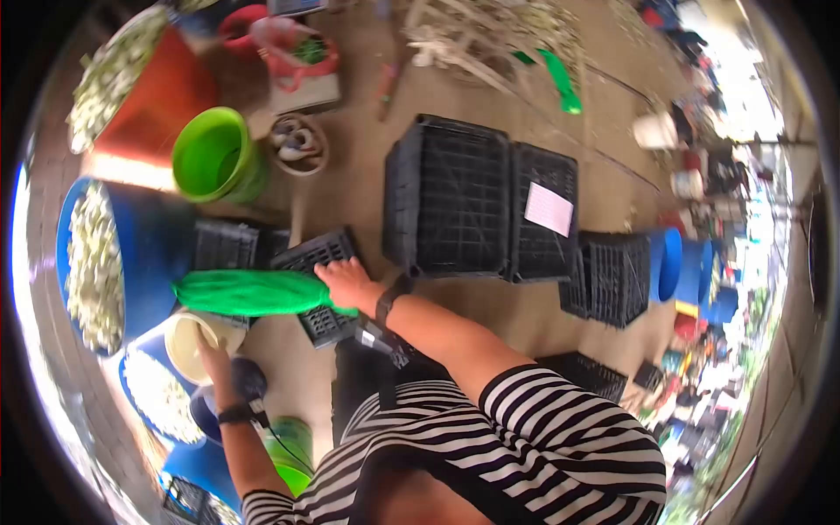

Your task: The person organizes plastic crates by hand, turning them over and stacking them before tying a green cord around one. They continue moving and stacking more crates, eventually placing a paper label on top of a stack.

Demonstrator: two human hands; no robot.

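Observation:
In the head view, my right hand point(347, 283) is closed around one end of a long green mesh bag point(249, 292), which stretches out to the left. My left hand point(215, 360) grips the rim of a cream-coloured tub point(182, 347), its fingers partly inside the mouth. The bag's far end hangs just above this tub. Beyond them stands a large blue barrel point(144, 262) filled with pale whitish-green pieces. A black plastic crate point(317, 325) lies beneath the bag and my right hand.
Black crates point(455, 197) stand in front, one bearing a pink paper point(549, 209). A green bucket point(254, 171), a small round container point(318, 157) and an orange tub point(162, 109) are at the upper left. More blue barrels point(171, 350) line the left side. Wooden pieces point(451, 44) lie farther off.

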